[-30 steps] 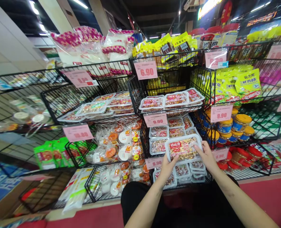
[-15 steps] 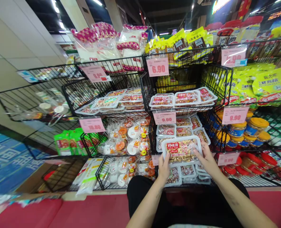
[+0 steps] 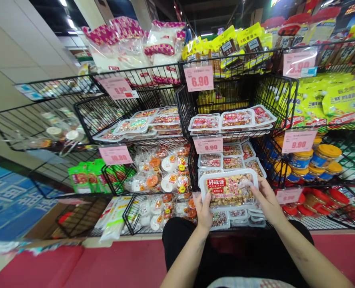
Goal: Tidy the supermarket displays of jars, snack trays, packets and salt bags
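I hold a clear plastic tray of nuts with a red label (image 3: 229, 189) in both hands, in front of a black wire shelf. My left hand (image 3: 204, 211) grips its lower left edge with fingers curled. My right hand (image 3: 265, 199) clasps its right side, thumb on the lid. Behind the tray, similar snack trays (image 3: 231, 160) lie in the wire basket, and more sit on the tier above (image 3: 233, 120) and below (image 3: 240, 216).
Pink price tags (image 3: 208, 145) hang on black wire baskets (image 3: 273, 100). Round wrapped cakes (image 3: 165, 176) fill the basket to the left, yellow-lidded jars (image 3: 318, 158) and red-lidded tubs (image 3: 324, 200) to the right. Yellow bags (image 3: 330, 100) and white sacks (image 3: 129, 44) sit higher. A red step (image 3: 105, 264) runs below.
The view has shifted a little to the right and down. The tray has come slightly lower and nearer to me, still in both hands.
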Available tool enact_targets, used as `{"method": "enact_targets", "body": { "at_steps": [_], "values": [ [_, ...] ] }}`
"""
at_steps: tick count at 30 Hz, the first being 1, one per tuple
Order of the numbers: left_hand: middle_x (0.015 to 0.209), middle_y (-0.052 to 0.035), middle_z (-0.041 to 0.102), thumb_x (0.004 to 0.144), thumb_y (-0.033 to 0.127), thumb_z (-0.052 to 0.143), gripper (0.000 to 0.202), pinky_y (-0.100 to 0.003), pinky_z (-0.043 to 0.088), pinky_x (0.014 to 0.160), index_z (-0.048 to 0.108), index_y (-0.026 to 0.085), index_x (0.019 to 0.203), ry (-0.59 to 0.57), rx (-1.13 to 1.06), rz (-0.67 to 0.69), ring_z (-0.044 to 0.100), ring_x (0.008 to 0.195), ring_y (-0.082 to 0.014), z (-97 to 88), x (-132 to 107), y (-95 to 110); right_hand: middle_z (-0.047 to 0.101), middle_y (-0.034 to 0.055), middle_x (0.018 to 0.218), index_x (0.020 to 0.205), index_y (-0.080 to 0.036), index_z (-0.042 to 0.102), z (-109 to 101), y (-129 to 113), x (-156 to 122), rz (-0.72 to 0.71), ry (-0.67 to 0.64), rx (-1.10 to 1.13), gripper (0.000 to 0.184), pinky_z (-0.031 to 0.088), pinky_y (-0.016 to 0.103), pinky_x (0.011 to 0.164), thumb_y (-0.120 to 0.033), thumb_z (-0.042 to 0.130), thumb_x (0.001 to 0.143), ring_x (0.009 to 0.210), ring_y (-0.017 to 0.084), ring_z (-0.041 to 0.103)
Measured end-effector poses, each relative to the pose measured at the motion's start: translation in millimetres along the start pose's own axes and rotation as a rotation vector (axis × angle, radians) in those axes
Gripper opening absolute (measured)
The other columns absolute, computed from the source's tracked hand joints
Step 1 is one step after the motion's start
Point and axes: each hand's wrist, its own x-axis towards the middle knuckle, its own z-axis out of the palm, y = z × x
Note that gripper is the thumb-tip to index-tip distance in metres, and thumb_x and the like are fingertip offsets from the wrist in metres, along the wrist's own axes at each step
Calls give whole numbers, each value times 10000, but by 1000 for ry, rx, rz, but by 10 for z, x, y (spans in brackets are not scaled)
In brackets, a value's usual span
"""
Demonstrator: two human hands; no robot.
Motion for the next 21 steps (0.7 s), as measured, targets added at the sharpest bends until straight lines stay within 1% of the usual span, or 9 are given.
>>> {"method": "enact_targets", "body": {
  "at_steps": [3, 6, 9, 12, 18, 21],
  "values": [
    [889, -62, 723, 666, 600, 755, 465, -358, 508, 903, 755, 166, 835, -63, -49, -12, 664, 943, -255, 23, -38, 55, 652, 39, 1006, 1078, -249, 562, -12, -56, -14, -9, 8, -10, 297, 499, 287, 801, -516, 583, 950, 933, 198, 599],
    [837, -59, 723, 631, 570, 799, 467, -343, 516, 865, 747, 145, 817, -33, -112, -29, 673, 880, -238, 46, -75, 110, 643, 21, 938, 1065, -248, 561, -7, -99, -31, -9, 11, 10, 270, 498, 274, 775, -493, 589, 953, 869, 184, 595],
    [835, -54, 722, 612, 541, 822, 447, -339, 519, 888, 739, 146, 805, -5, -132, -23, 681, 912, -243, 60, -108, 152, 641, 7, 910, 1046, -251, 566, -6, -106, -39, -2, 20, 44, 260, 491, 252, 756, -484, 613, 942, 848, 171, 593],
    [849, -65, 725, 612, 522, 828, 441, -337, 527, 894, 737, 138, 810, -4, -129, -12, 684, 931, -248, 67, -139, 196, 637, -1, 905, 1026, -251, 574, -17, -92, -37, 12, 29, 61, 266, 483, 235, 764, -492, 634, 929, 854, 161, 592],
    [776, -96, 720, 616, 659, 760, 547, -346, 573, 747, 745, 130, 759, -48, -141, 34, 689, 785, -248, 92, -187, 308, 594, -15, 867, 994, -249, 577, -54, -53, -42, 39, 23, 87, 281, 461, 211, 756, -511, 644, 920, 822, 142, 558],
    [760, -87, 726, 652, 663, 739, 530, -332, 574, 708, 761, 144, 761, -76, -115, 68, 686, 750, -239, 94, -200, 336, 570, -18, 852, 987, -246, 570, -69, -41, -43, 56, 23, 86, 288, 452, 212, 750, -516, 641, 920, 807, 140, 540]
  ]
}}
